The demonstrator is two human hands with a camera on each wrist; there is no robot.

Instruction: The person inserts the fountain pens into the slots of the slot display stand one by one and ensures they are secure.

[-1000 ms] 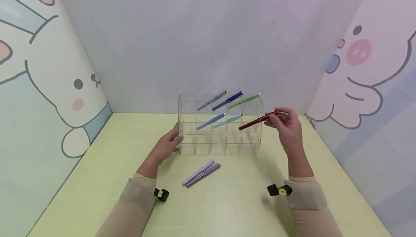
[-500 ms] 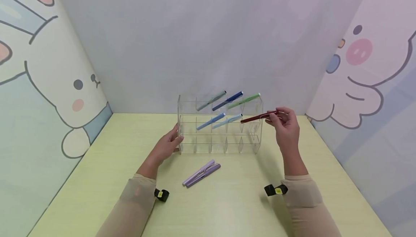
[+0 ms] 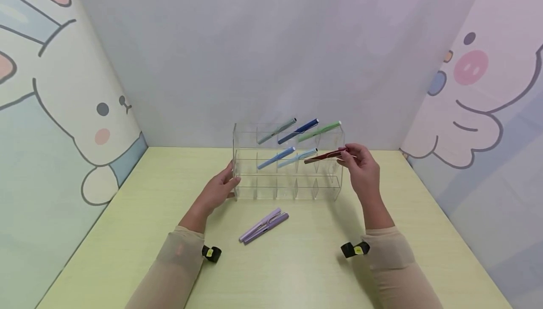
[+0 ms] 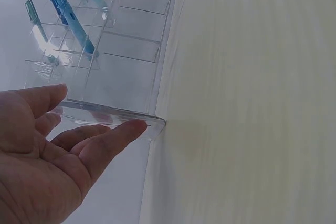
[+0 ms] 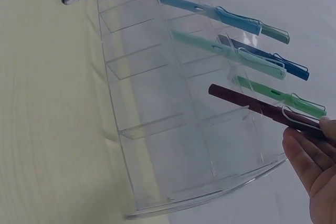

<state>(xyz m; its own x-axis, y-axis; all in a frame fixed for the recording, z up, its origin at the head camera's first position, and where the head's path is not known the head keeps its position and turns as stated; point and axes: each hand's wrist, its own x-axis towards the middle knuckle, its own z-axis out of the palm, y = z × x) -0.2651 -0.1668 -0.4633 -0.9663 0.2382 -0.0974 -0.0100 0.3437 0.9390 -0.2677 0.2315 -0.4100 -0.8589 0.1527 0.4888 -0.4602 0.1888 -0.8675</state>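
A clear tiered pen rack (image 3: 285,193) stands on the table. My left hand (image 3: 217,189) holds its left side panel, the thumb on one face and fingers on the other, as the left wrist view shows. Between thumb and fingers my right hand (image 3: 363,171) pinches the clip end of a dark red pen (image 3: 321,157). The pen slants over the middle tier's right part, just right of a pale blue pen (image 3: 298,158). A mid-blue pen (image 3: 275,158) lies further left on that tier. The upper tier carries a grey-green pen (image 3: 276,131), a dark blue pen (image 3: 298,131) and a green pen (image 3: 319,131).
Two purple pens, a lilac pen (image 3: 259,224) and a darker purple pen (image 3: 266,228), lie side by side on the pale yellow table (image 3: 297,271) in front of the rack. A grey wall (image 3: 271,54) rises behind, with cartoon-printed walls at both sides.
My right hand has moved left and slightly down, bringing the dark red pen further over the middle tier beside the pale blue pen. My left hand and the rack have kept their place.
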